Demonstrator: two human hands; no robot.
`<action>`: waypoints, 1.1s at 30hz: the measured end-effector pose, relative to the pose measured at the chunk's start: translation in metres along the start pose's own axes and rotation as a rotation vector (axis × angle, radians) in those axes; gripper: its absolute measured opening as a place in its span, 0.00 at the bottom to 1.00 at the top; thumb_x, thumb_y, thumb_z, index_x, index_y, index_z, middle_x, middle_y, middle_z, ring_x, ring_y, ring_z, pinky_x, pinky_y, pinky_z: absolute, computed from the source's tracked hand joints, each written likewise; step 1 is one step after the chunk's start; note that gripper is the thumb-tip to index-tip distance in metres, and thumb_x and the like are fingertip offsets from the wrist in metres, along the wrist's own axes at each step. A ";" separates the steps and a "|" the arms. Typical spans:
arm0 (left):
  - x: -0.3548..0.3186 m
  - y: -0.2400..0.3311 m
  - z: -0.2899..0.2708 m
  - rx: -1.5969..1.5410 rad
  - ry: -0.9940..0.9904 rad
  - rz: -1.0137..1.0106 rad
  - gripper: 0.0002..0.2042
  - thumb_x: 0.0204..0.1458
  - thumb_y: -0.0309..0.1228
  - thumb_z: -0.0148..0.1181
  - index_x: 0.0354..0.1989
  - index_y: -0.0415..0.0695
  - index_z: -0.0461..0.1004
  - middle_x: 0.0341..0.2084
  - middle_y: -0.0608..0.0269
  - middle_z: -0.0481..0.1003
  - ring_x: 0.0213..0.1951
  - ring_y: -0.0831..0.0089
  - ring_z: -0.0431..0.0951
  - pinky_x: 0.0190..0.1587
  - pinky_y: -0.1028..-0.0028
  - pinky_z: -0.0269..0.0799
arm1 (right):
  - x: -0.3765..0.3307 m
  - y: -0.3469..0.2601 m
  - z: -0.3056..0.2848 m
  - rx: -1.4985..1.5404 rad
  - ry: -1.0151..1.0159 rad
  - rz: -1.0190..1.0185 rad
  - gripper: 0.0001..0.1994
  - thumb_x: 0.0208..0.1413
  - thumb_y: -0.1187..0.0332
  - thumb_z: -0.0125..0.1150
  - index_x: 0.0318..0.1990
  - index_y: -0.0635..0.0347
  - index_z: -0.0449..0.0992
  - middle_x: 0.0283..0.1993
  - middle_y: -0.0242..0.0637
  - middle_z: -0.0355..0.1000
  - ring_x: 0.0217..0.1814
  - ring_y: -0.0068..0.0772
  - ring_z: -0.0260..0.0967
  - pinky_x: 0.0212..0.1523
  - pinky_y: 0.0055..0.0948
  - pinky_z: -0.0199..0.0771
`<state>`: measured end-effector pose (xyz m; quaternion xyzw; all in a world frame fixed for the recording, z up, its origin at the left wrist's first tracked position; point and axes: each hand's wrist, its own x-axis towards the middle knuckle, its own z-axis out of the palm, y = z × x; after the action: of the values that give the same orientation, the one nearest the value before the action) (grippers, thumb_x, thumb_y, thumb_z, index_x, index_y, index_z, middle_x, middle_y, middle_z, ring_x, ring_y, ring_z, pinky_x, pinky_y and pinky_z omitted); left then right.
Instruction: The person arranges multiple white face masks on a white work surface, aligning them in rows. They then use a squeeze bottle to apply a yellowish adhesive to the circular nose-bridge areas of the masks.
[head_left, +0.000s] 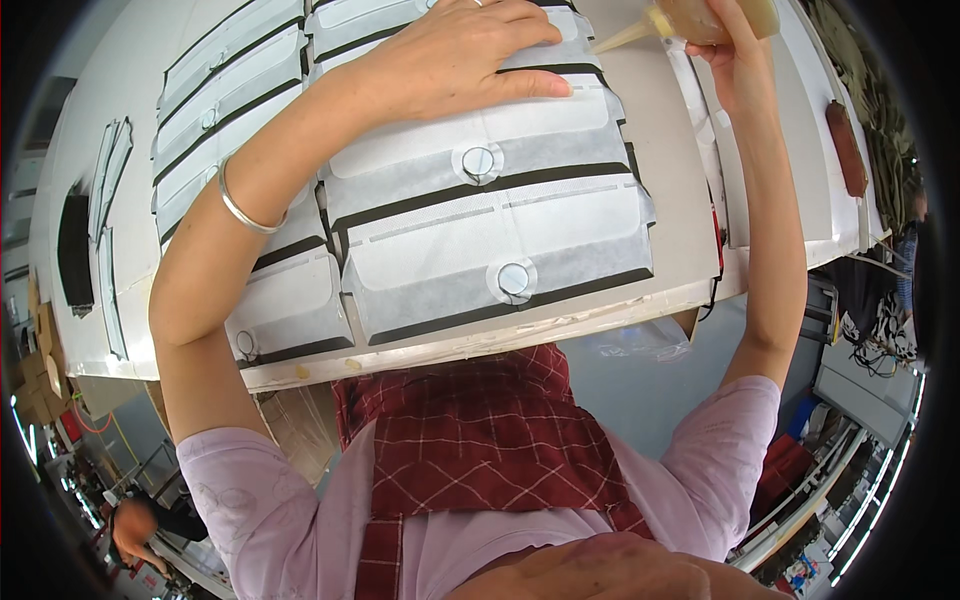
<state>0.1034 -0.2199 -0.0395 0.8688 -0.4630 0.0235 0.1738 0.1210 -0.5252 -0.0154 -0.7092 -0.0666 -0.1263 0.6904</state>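
Observation:
My left hand (465, 55) lies palm down on the far part of a column of pale grey panels, its thumb and fingers spread. Black strips edge these flat panels (430, 255), which overlap in rows. A clear round disc (513, 279) with a dark cord loop sits on the nearest panel. At the far right, my right hand (738, 65) grips a translucent squeeze bottle (715, 18) holding yellowish liquid. The bottle is tipped sideways, and its tapered nozzle (625, 38) points left, close to the panels' right edge. I cannot tell whether the nozzle touches them.
A second column of similar panels (285, 300) lies to the left. Beyond it are grey strips (108, 220) and a black piece (75, 250) on the white table (560, 322). A brown block (846, 148) rests by the table's right edge. Someone in orange (132, 530) is at lower left.

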 end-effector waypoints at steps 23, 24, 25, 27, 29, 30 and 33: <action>0.020 -0.029 -0.005 0.110 0.049 -0.092 0.32 0.65 0.58 0.48 0.62 0.40 0.71 0.61 0.44 0.69 0.71 0.36 0.56 0.71 0.42 0.51 | 0.063 0.019 0.024 0.177 0.070 0.095 0.23 0.57 0.51 0.72 0.54 0.51 0.75 0.42 0.32 0.80 0.38 0.24 0.79 0.29 0.22 0.78; 0.019 -0.028 -0.004 0.114 0.047 -0.090 0.33 0.65 0.59 0.48 0.62 0.40 0.71 0.62 0.43 0.69 0.71 0.36 0.55 0.71 0.41 0.50 | 0.063 0.017 0.026 0.139 0.057 0.086 0.23 0.57 0.50 0.72 0.54 0.51 0.76 0.41 0.31 0.80 0.37 0.23 0.79 0.29 0.22 0.79; 0.019 -0.028 -0.003 0.118 0.046 -0.088 0.34 0.64 0.60 0.48 0.62 0.40 0.71 0.62 0.43 0.69 0.72 0.36 0.55 0.71 0.40 0.50 | 0.061 0.014 0.029 0.121 0.069 0.088 0.22 0.57 0.50 0.72 0.53 0.51 0.76 0.41 0.31 0.80 0.36 0.23 0.79 0.29 0.22 0.78; 0.017 -0.027 -0.002 0.098 0.063 -0.067 0.35 0.64 0.61 0.48 0.63 0.40 0.70 0.63 0.42 0.68 0.72 0.35 0.54 0.71 0.40 0.49 | 0.057 0.007 0.035 0.084 0.093 0.090 0.22 0.58 0.51 0.71 0.52 0.52 0.76 0.39 0.30 0.80 0.34 0.23 0.79 0.28 0.21 0.78; 0.016 -0.026 -0.002 0.075 0.066 -0.052 0.35 0.64 0.61 0.48 0.63 0.40 0.70 0.63 0.41 0.68 0.72 0.34 0.54 0.71 0.40 0.49 | 0.059 0.009 0.029 0.056 0.093 0.088 0.21 0.58 0.51 0.71 0.53 0.52 0.76 0.39 0.31 0.80 0.34 0.23 0.79 0.26 0.21 0.77; 0.016 -0.027 -0.002 0.063 0.060 -0.052 0.35 0.64 0.62 0.48 0.64 0.40 0.70 0.63 0.41 0.68 0.72 0.34 0.54 0.71 0.40 0.48 | 0.061 0.011 0.026 0.043 0.091 0.087 0.21 0.58 0.51 0.71 0.53 0.52 0.76 0.40 0.31 0.80 0.34 0.23 0.79 0.25 0.20 0.77; 0.015 -0.026 -0.001 0.058 0.045 -0.065 0.35 0.63 0.61 0.48 0.64 0.40 0.70 0.63 0.40 0.68 0.71 0.33 0.54 0.71 0.40 0.49 | 0.055 0.009 0.024 0.059 0.056 0.114 0.21 0.58 0.51 0.71 0.53 0.52 0.76 0.40 0.31 0.80 0.32 0.22 0.78 0.22 0.19 0.75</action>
<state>0.1328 -0.2182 -0.0422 0.8873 -0.4297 0.0511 0.1595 0.1779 -0.5057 -0.0092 -0.6875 -0.0105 -0.1044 0.7185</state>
